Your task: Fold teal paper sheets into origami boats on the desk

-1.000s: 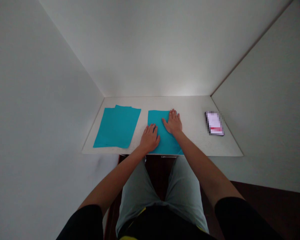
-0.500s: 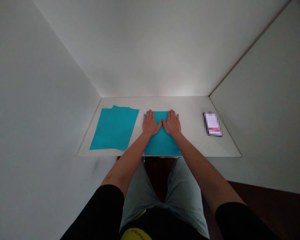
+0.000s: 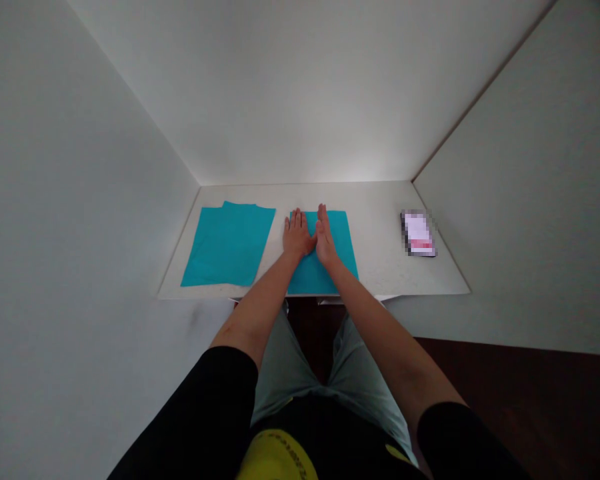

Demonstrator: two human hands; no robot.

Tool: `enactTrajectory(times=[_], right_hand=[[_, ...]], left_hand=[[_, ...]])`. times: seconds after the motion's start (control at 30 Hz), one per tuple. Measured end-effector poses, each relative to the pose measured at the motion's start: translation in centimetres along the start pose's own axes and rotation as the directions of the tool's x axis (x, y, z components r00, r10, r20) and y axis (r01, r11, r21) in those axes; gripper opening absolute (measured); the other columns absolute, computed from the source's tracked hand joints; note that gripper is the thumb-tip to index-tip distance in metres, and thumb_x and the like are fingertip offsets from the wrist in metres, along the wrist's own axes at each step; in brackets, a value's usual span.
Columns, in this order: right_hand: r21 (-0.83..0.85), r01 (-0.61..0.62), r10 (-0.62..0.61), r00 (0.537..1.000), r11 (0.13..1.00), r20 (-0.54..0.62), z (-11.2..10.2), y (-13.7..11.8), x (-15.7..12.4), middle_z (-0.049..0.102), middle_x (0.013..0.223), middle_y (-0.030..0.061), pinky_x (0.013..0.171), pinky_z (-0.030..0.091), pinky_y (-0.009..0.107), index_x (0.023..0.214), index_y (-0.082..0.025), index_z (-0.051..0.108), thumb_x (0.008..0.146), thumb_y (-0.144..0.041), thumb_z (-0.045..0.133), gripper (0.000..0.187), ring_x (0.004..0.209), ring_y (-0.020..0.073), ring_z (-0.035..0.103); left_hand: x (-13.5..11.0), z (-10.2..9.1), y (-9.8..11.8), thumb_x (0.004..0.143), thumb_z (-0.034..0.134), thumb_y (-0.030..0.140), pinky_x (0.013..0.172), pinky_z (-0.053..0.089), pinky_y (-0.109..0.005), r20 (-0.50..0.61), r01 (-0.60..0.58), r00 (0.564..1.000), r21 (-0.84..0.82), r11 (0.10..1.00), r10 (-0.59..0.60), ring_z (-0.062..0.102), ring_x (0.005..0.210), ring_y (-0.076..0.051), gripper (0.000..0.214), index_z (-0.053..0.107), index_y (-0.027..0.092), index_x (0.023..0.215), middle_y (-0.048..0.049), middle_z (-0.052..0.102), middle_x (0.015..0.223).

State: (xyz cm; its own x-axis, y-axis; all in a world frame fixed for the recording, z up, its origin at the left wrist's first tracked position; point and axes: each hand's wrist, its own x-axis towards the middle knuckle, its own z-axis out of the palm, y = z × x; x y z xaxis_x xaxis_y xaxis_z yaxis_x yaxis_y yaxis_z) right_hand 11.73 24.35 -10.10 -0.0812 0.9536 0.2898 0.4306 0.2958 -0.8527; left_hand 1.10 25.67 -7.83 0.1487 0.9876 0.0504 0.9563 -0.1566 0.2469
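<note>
A flat teal sheet (image 3: 314, 272), of cloth or paper I cannot tell, lies at the front middle of a white tabletop (image 3: 375, 248). My left hand (image 3: 297, 235) rests palm down on its left part, fingers stretched out. Turned on its edge, my right hand (image 3: 325, 237) stands near the middle of the same sheet with its fingers straight. The two thumbs are close together. Neither hand grips anything. Further left lie overlapping teal sheets (image 3: 229, 245), spread flat, with one corner sticking out at the back.
On the right side of the tabletop is a phone (image 3: 419, 233) with a lit, blurred screen. White walls (image 3: 305, 93) enclose the table at the back and on both sides. My legs are below the front edge.
My right hand has moved left from the sheet's right side toward its middle and turned from palm down onto its edge. My left hand stays on the sheet. The view has shifted slightly.
</note>
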Motion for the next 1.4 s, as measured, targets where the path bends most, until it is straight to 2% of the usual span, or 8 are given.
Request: enactTrajectory(times=[0.13, 0.4, 0.63, 0.77, 0.93, 1.07, 1.2, 1.4], right_hand=[[0.253, -0.087, 0.096, 0.995, 0.963, -0.021, 0.0, 1.9, -0.4, 0.007, 0.187, 0.0061, 0.139, 0.017, 0.049, 0.179, -0.025, -0.003, 0.105, -0.084, 0.017, 0.096, 0.171, 0.023, 0.018], [0.178, -0.135, 0.152, 0.985, 0.975, -0.086, -6.8, 4.5, -1.5, 0.021, 0.184, 0.0115, 0.14, 0.019, 0.049, 0.179, -0.021, 0.014, 0.098, -0.093, 0.026, 0.109, 0.168, 0.0265, 0.029], [0.137, -0.11, 0.11, 0.994, 0.984, 0.005, -6.5, 3.8, -1.7, 0.022, 0.184, 0.0115, 0.14, 0.019, 0.049, 0.178, -0.02, 0.018, 0.1, -0.091, 0.029, 0.106, 0.169, 0.0257, 0.027], [0.127, -0.089, 0.088, 0.996, 0.988, 0.01, -6.6, 3.9, -1.7, 0.021, 0.184, 0.0084, 0.14, 0.019, 0.052, 0.179, -0.025, 0.014, 0.101, -0.09, 0.026, 0.102, 0.169, 0.0254, 0.026], [0.135, -0.082, 0.082, 0.997, 0.987, 0.005, -6.8, 3.9, -1.8, 0.02, 0.184, 0.0105, 0.139, 0.021, 0.053, 0.179, -0.023, 0.007, 0.102, -0.088, 0.024, 0.102, 0.168, 0.0274, 0.029], [0.152, -0.087, 0.087, 0.996, 0.985, 0.003, -6.6, 3.8, -1.8, 0.022, 0.184, 0.0077, 0.139, 0.021, 0.054, 0.179, -0.027, 0.011, 0.1, -0.091, 0.027, 0.103, 0.168, 0.028, 0.03], [0.17, -0.094, 0.098, 0.995, 0.981, -0.013, -6.5, 3.7, -1.8, 0.025, 0.183, 0.0081, 0.139, 0.022, 0.053, 0.179, -0.026, 0.014, 0.098, -0.093, 0.029, 0.106, 0.167, 0.0279, 0.032], [0.04, -0.094, 0.094, 0.996, 0.995, 0.009, -6.6, 3.4, -1.9, 0.03, 0.182, 0.0087, 0.139, 0.023, 0.054, 0.177, -0.024, 0.023, 0.103, -0.087, 0.022, 0.098, 0.167, 0.0275, 0.031]], left_hand=[[0.0, -0.2, 0.0, 0.111, 0.024, 0.056, 0.141, 0.009, -0.049, 0.013, 0.007, 1.0, 0.02, 1.0, -0.008, 0.015, 0.172, -0.031, 0.084, 0.027, -0.002, 0.172, -0.0209, 0.02, 0.183], [0.0, 0.2, 0.1, 0.11, 0.032, 0.057, 0.141, 0.007, -0.048, -0.013, 0.014, 1.0, -0.007, 1.0, -0.014, 0.014, 0.172, -0.031, 0.085, 0.027, -0.002, 0.172, -0.0216, 0.02, 0.182], [0.7, -0.7, 0.8, 0.112, 0.034, 0.049, 0.141, 0.002, -0.048, -0.052, 0.05, 0.997, -0.248, 0.968, -0.065, 0.004, 0.173, -0.029, 0.079, 0.029, -0.005, 0.17, -0.0234, 0.017, 0.182], [0.8, 0.3, 4.4, 0.116, 0.016, 0.047, 0.14, 0.018, -0.04, -0.098, -0.071, 0.995, -0.71, 0.7, 0.002, 0.012, 0.171, -0.015, 0.067, 0.028, 0.018, 0.175, -0.0053, 0.022, 0.184], [0.1, 2.9, 7.2, 0.115, 0.003, 0.04, 0.137, 0.031, -0.043, 0.059, 0.085, 0.996, -0.905, 0.417, -0.074, 0.029, 0.167, -0.015, 0.068, 0.029, 0.02, 0.175, -0.0048, 0.032, 0.181], [-0.1, 2.7, 4.1, 0.116, 0.006, 0.041, 0.136, 0.033, -0.045, 0.042, 0.119, 0.99, -0.748, 0.653, -0.131, 0.029, 0.168, -0.018, 0.067, 0.03, 0.021, 0.175, -0.0063, 0.035, 0.179], [-1.0, 1.1, -0.7, 0.116, 0.019, 0.045, 0.14, 0.023, -0.042, 0.013, -0.076, 0.996, -0.336, 0.939, 0.085, 0.019, 0.171, -0.02, 0.067, 0.038, 0.012, 0.171, -0.0095, 0.032, 0.18], [-2.7, 0.0, -2.3, 0.11, 0.033, 0.062, 0.141, 0.01, -0.047, 0.071, -0.189, 0.98, 0.03, 0.981, 0.187, 0.012, 0.172, -0.031, 0.089, 0.027, -0.001, 0.173, -0.0196, 0.019, 0.183]])
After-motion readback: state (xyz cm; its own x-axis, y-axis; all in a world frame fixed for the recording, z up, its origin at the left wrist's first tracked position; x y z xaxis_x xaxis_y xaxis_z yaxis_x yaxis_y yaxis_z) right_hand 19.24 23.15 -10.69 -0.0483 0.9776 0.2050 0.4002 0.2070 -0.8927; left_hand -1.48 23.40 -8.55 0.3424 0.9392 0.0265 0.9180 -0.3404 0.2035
